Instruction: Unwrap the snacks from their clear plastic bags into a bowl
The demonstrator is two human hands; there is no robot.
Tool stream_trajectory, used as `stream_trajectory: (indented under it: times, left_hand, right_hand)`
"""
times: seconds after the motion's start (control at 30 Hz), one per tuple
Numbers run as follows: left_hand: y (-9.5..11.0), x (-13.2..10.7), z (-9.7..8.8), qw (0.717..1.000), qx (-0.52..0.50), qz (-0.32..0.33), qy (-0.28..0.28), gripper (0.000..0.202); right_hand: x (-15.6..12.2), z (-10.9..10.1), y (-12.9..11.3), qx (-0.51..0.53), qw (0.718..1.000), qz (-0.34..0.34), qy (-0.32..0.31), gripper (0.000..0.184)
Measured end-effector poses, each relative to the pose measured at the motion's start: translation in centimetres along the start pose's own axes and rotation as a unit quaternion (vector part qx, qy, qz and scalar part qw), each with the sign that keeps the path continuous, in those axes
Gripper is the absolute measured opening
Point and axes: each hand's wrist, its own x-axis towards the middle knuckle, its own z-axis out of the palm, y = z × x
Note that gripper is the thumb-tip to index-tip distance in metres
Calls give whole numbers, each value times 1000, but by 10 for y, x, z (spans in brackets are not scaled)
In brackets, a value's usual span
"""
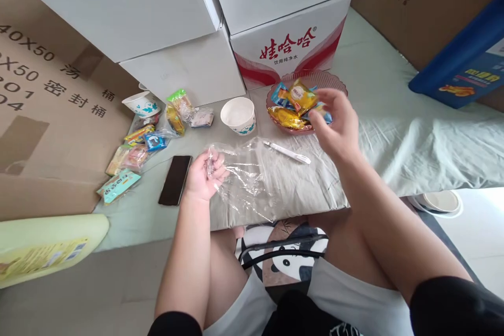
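Observation:
A crumpled clear plastic bag (250,181) hangs from my left hand (207,173), whose fingers are curled closed on its edge. My right hand (338,123) is at the right side of a pink ribbed bowl (331,80), thumb and fingers apart. Right by its fingertips a gold-wrapped snack packet (302,97) lies on top of the pile. Other gold packets (287,117) and blue packets (280,95) fill the bowl. A white utility knife (287,152) lies between the bag and the bowl.
A paper cup (238,115) stands behind the bag, another paper cup (140,105) at the left. Several wrapped snacks (155,140) lie near a black phone (175,180). White cartons (291,47) wall off the back; a brown box (47,89) and yellow-green bottle (51,247) are left.

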Motion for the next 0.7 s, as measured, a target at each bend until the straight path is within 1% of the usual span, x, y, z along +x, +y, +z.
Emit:
stream_trajectory:
  times: [0.03,0.1,0.13,0.17,0.23,0.27,0.3,0.33,0.4,0.43,0.47,0.5,0.57,0.63,0.7]
  left_hand:
    - [-1,0,1,1000,12,-6,-20,32]
    - [-3,0,1,998,26,-20,-61,33]
    - [-5,1,1,996,29,-29,-85,33]
    - [-8,2,1,992,30,-38,-115,34]
    - [-15,2,0,980,29,-55,-189,35]
    - [-18,2,-1,972,26,-61,-226,37]
    - [-21,2,-2,964,24,-66,-257,39]
    - [-24,2,-3,958,25,-69,-279,41]
    - [-25,1,-7,952,42,-72,-293,46]
    - [-23,2,-9,953,59,-71,-289,47]
    - [-20,2,-12,955,79,-61,-278,49]
    - [-15,2,-15,959,102,-41,-263,49]
    - [-5,3,-22,961,165,3,-220,47]
    - [4,3,-26,954,247,22,-172,50]
    - [6,4,-27,945,301,34,-120,52]
  right_hand:
    - [-11,2,-1,55,997,-3,-54,48]
    - [-33,9,0,139,973,2,-183,64]
    - [-42,14,2,152,959,4,-239,74]
    - [-49,19,5,150,948,3,-281,85]
    - [-58,32,10,128,934,-19,-332,99]
    - [-60,39,10,122,929,-36,-346,100]
    - [-60,45,10,122,925,-54,-357,95]
    - [-60,50,8,125,921,-70,-361,81]
    - [-58,55,1,127,923,-92,-351,40]
    - [-57,55,-4,123,930,-92,-333,25]
    - [-55,52,-7,117,941,-82,-306,20]
    - [-53,48,-10,115,953,-60,-273,21]
    - [-49,36,-14,129,970,13,-208,22]
    - [-45,22,-13,163,970,89,-159,27]
    - [-41,11,-11,222,960,130,-112,32]
